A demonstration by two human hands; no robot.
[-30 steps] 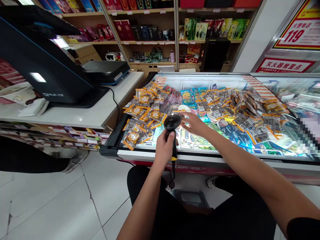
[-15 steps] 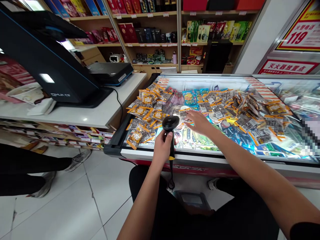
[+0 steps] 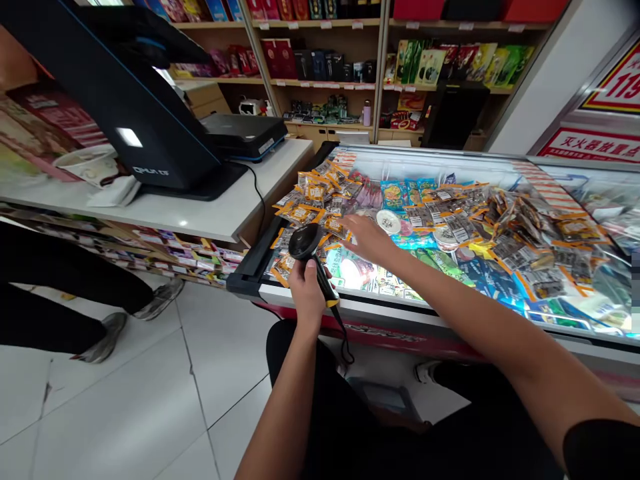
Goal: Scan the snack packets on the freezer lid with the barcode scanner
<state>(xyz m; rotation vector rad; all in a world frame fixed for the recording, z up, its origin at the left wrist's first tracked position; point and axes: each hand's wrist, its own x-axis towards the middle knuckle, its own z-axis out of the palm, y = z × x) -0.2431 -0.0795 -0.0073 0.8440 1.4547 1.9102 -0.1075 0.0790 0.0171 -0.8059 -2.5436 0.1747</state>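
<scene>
My left hand point(image 3: 306, 291) is wrapped round the handle of a black barcode scanner point(image 3: 305, 242) with a yellow band and a hanging cable, its head tilted left over the freezer's near-left corner. My right hand point(image 3: 369, 239) reaches out flat, fingers spread, over the orange snack packets point(image 3: 311, 197) lying on the glass lid of the chest freezer point(image 3: 400, 313). The fingertips touch or hover just above a packet; I cannot tell which. Grey and orange packets point(image 3: 505, 233) cover the lid's middle and right.
A white checkout counter point(image 3: 210, 217) with a black register screen point(image 3: 125, 113) and a printer point(image 3: 245, 133) stands to the left. Another person's legs and shoes point(image 3: 105, 320) are on the tiled floor at left. Stocked shelves point(image 3: 350, 67) line the back wall.
My view has swung left. The scanner has tilted and moved left toward the freezer's corner. My right hand has slid left over the orange packets. The other person's legs have come further in.
</scene>
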